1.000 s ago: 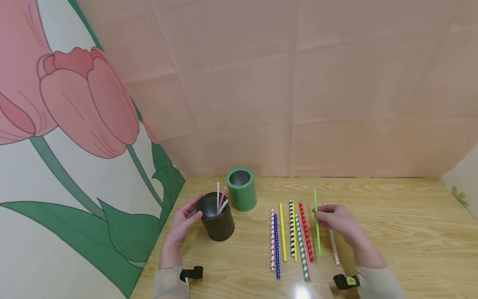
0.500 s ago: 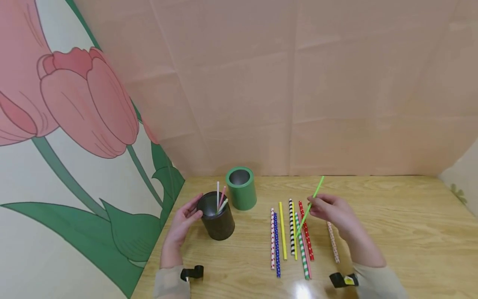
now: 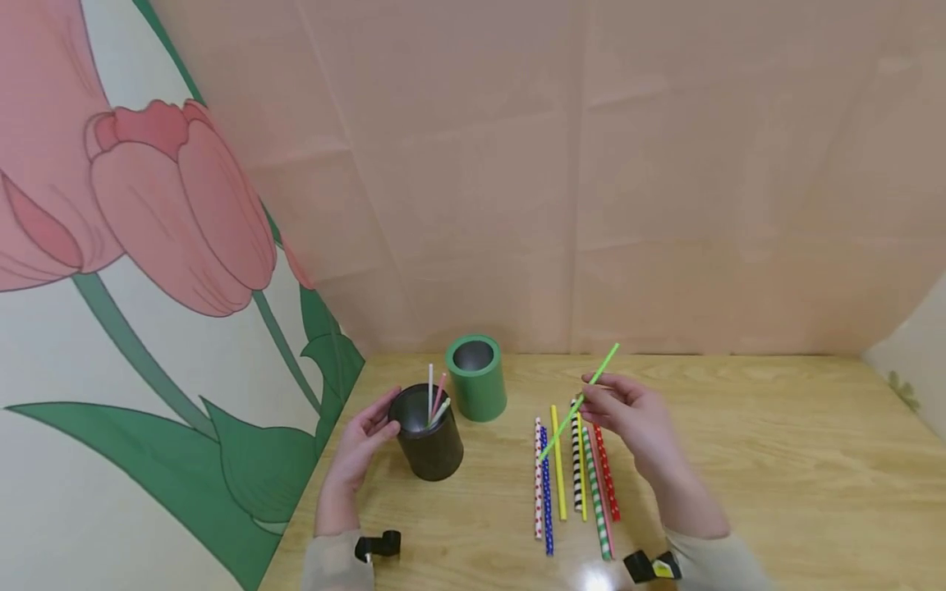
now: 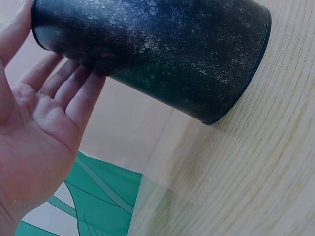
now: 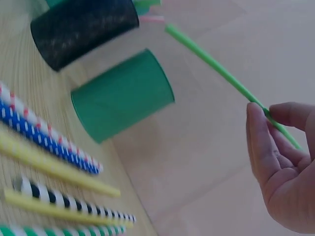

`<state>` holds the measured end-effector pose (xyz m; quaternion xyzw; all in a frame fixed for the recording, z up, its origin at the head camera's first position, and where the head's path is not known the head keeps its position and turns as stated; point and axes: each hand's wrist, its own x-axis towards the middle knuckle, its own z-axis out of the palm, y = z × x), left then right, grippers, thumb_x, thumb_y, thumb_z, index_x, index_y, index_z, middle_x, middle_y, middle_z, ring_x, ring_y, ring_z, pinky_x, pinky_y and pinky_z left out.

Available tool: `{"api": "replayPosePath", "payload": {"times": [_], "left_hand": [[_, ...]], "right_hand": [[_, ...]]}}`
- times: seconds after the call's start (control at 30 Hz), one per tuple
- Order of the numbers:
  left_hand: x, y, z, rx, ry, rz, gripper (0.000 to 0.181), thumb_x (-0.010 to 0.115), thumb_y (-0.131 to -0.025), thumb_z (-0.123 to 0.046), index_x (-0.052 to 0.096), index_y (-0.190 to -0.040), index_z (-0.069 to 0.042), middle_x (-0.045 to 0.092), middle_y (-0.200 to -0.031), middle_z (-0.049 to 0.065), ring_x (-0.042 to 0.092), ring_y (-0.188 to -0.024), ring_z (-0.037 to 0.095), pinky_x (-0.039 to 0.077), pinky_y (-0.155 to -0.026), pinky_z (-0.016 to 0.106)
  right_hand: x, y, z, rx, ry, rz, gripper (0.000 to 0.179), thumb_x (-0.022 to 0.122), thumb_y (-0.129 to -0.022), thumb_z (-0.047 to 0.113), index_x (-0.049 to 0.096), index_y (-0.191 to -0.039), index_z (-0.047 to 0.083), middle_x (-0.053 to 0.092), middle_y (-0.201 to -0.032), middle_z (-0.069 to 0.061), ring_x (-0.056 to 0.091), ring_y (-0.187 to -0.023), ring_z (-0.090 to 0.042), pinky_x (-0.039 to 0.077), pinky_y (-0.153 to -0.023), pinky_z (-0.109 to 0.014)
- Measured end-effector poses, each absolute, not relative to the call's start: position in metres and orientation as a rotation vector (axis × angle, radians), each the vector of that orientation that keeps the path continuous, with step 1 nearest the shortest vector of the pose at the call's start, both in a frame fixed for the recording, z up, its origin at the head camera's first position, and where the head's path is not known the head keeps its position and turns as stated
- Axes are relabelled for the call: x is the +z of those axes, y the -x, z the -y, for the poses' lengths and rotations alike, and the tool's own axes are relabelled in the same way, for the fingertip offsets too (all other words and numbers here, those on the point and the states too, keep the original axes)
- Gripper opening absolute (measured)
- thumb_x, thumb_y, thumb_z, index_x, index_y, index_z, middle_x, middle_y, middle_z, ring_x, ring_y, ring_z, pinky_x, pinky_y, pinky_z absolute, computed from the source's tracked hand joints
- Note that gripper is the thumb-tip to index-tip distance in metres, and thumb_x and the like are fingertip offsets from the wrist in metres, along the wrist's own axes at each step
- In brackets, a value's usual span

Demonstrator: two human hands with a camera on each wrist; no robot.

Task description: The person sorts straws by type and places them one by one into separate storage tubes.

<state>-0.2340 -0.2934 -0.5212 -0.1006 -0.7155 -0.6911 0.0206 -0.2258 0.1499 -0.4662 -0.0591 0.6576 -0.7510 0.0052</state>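
Note:
My left hand (image 3: 360, 443) grips the black cup (image 3: 431, 447) by its left side near the rim, thumb and fingers on either side. The cup stands upright on the table and holds a white straw (image 3: 431, 390), a pink straw (image 3: 439, 392) and a pale green one (image 3: 441, 410). My right hand (image 3: 639, 423) pinches a bright green straw (image 5: 211, 61) between thumb and fingertips. It is held aslant over the row of straws, lower end pointing left toward the cup.
A green cup (image 3: 479, 390) stands just behind the black one. Patterned straws lie side by side in front: a blue dotted straw (image 3: 547, 492), a yellow straw (image 3: 559, 476), a green-striped straw (image 3: 597, 501) and several others. A draped cloth (image 3: 473, 205) rises behind the table.
My right hand has lifted the green straw, carried it left over the other straws and tilted it. A dotted straw at the right is now hidden behind the arm. The left hand stays on the black cup.

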Motion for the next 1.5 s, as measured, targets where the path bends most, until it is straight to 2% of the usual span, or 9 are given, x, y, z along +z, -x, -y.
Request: {"api": "replayPosePath", "payload": {"times": [0.2,0.37,0.63,0.77,0.87,1.0,1.2,1.5], "left_hand": [[-0.522,0.234,0.292,-2.149,0.308,2.218,0.06,0.067,-0.102,0.002,0.047,-0.159,0.004,0.044,-0.163,0.024,0.056,-0.135,0.004,0.05,-0.103,0.022],[-0.522,0.234,0.292,-2.133,0.307,2.232,0.06,0.067,-0.103,0.0,0.047,-0.159,0.003,0.044,-0.163,0.023,0.054,-0.137,0.008,0.05,-0.103,0.022],[-0.523,0.232,0.294,-2.105,0.298,2.239,0.059,0.068,-0.103,-0.001,0.048,-0.158,0.004,0.044,-0.163,0.025,0.055,-0.136,0.007,0.051,-0.103,0.022],[-0.523,0.232,0.295,-2.111,0.284,2.237,0.059,0.068,-0.103,-0.002,0.048,-0.158,0.003,0.045,-0.162,0.024,0.055,-0.136,0.007,0.05,-0.103,0.022],[-0.522,0.232,0.294,-2.126,0.273,2.238,0.059,0.068,-0.103,-0.002,0.049,-0.158,0.001,0.046,-0.163,0.022,0.055,-0.136,0.006,0.05,-0.103,0.022],[-0.521,0.233,0.293,-2.138,0.272,2.246,0.059,0.068,-0.103,-0.002,0.049,-0.159,0.0,0.046,-0.163,0.02,0.055,-0.135,0.004,0.049,-0.104,0.022],[-0.52,0.232,0.293,-2.143,0.306,2.236,0.059,0.067,-0.103,0.0,0.046,-0.159,0.004,0.044,-0.163,0.024,0.056,-0.134,0.002,0.05,-0.103,0.021],[-0.521,0.233,0.293,-2.136,0.307,2.238,0.06,0.067,-0.103,0.0,0.047,-0.159,0.003,0.045,-0.162,0.025,0.056,-0.133,0.002,0.05,-0.102,0.022]], "right_hand": [[-0.457,0.219,-0.116,-2.46,0.226,-1.99,0.035,0.066,-0.108,0.013,0.062,-0.132,-0.012,0.078,-0.097,-0.008,0.078,-0.089,-0.019,0.063,-0.086,-0.036],[-0.445,0.212,-0.082,-2.565,0.278,-1.951,0.028,0.068,-0.107,0.011,0.066,-0.125,-0.01,0.077,-0.101,-0.013,0.077,-0.091,-0.02,0.063,-0.086,-0.039],[-0.436,0.203,-0.032,-2.664,0.512,-2.015,0.016,0.071,-0.102,0.002,0.073,-0.115,-0.008,0.076,-0.1,-0.022,0.077,-0.088,-0.023,0.064,-0.082,-0.042],[-0.435,0.202,-0.013,-2.653,0.685,-2.108,0.015,0.073,-0.1,0.001,0.076,-0.112,-0.006,0.078,-0.102,-0.02,0.077,-0.087,-0.021,0.064,-0.079,-0.042],[-0.436,0.203,-0.003,-2.636,0.767,-2.17,0.015,0.076,-0.099,0.001,0.078,-0.112,-0.005,0.079,-0.103,-0.018,0.078,-0.088,-0.026,0.064,-0.078,-0.042],[-0.439,0.205,0.005,-2.593,0.792,-2.259,0.015,0.078,-0.097,0.003,0.08,-0.111,-0.002,0.08,-0.103,-0.016,0.078,-0.09,-0.034,0.065,-0.075,-0.039],[-0.447,0.21,0.014,-2.522,0.792,-2.313,0.018,0.079,-0.097,0.004,0.082,-0.115,0.003,0.081,-0.108,-0.009,0.078,-0.092,-0.034,0.064,-0.077,-0.034],[-0.449,0.212,0.023,-2.431,0.829,-2.442,0.025,0.08,-0.097,0.008,0.082,-0.122,0.009,0.081,-0.113,-0.001,0.078,-0.092,-0.019,0.063,-0.079,-0.031]]}}
